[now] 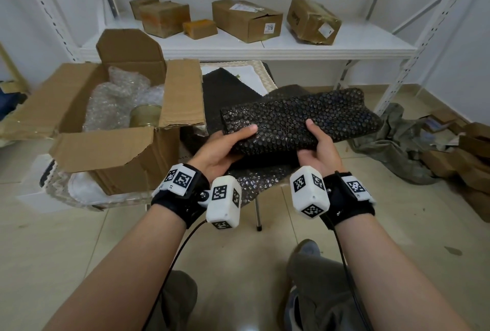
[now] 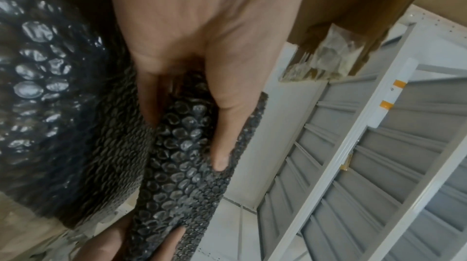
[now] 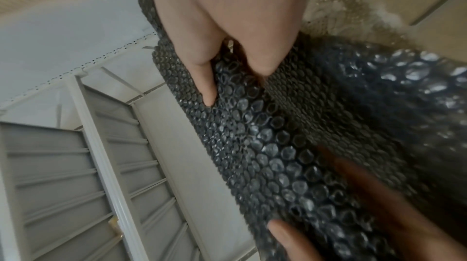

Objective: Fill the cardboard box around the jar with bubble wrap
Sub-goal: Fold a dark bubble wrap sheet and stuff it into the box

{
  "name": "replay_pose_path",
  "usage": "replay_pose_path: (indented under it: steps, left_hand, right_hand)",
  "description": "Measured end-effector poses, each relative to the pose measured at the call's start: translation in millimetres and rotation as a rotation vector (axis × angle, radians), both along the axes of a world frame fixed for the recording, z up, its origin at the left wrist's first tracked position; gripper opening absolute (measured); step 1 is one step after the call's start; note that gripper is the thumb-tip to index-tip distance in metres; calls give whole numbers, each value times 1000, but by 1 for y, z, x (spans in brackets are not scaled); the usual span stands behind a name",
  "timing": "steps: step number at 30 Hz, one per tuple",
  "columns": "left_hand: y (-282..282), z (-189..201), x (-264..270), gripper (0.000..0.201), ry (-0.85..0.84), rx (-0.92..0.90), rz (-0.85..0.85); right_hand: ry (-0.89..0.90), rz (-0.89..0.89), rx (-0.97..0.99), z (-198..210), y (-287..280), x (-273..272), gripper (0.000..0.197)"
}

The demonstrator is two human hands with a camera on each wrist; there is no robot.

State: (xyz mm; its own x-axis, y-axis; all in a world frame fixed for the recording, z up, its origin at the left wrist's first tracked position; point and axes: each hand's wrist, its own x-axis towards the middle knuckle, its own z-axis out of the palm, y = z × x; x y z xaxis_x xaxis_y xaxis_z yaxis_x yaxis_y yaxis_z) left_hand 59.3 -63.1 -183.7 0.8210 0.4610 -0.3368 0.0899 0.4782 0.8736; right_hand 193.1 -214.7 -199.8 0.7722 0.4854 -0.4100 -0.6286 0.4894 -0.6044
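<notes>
A folded black bubble wrap sheet [image 1: 297,118] [image 2: 182,165] [image 3: 278,155] is held in the air in front of me by both hands. My left hand [image 1: 225,145] [image 2: 197,61] grips its left end, thumb on top. My right hand [image 1: 318,142] [image 3: 227,35] grips the near edge, thumb on top. To the left stands the open cardboard box [image 1: 111,150], with clear bubble wrap [image 1: 116,99] inside and the jar [image 1: 145,116] with a gold lid near its right wall.
More black bubble wrap [image 1: 254,179] lies on a small table beneath my hands. A white shelf [image 1: 265,46] behind carries several cardboard boxes [image 1: 246,20]. Crumpled cloth [image 1: 397,145] and boxes lie on the tiled floor at right.
</notes>
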Motion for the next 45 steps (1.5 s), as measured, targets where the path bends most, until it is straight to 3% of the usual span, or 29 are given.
replay_pose_path:
  steps: [2, 4, 6, 8, 10, 16, 18, 20, 25, 28, 31, 36, 39, 42, 45]
  left_hand:
    - [3, 2, -1, 48, -5, -17, -2]
    - [5, 3, -4, 52, 32, 48, 44]
    - [11, 3, -8, 33, 98, 137, 95]
    - [18, 1, -12, 36, 158, 184, 94]
    - [24, 0, -14, 62, 215, 238, 71]
    - [46, -16, -12, 86, 282, 401, 94]
    - [44, -10, -14, 82, 310, 478, 104]
    - [40, -2, -17, 64, 331, 548, 117]
    - [44, -4, -14, 55, 306, 522, 145]
    - [48, -8, -12, 76, 237, 506, 173]
    - [52, -12, -9, 80, 215, 526, 194]
    - [47, -8, -10, 98, 224, 616, 238]
    - [51, -17, -8, 112, 199, 510, 260]
    - [72, -44, 3, 89, 194, 312, 282]
    - [85, -59, 11, 97, 173, 229, 272]
  right_hand:
    - [-43, 16, 61, 4, -1, -1, 57]
    - [-74, -59, 136, 8, -4, 2, 75]
    - [-114, -206, 86, 15, -10, 3, 94]
    - [-122, -321, 21, 17, -19, 9, 80]
    - [-147, -344, -30, 11, -28, 16, 61]
    - [-169, -242, -194, 6, -32, 17, 59]
    - [-179, -222, -232, 5, -32, 18, 63]
    - [-203, -195, -263, 7, -31, 18, 55]
    - [-247, -115, -323, 12, -31, 16, 33]
    - [-268, -91, -326, 10, -30, 16, 43]
    - [-271, -89, -296, 5, -28, 18, 59]
    - [-236, -153, -255, 4, -28, 19, 47]
    - [-211, -184, -276, 3, -27, 20, 32]
    - [-210, -227, -294, 3, -26, 19, 28]
    - [-205, -255, -339, 5, -25, 18, 16]
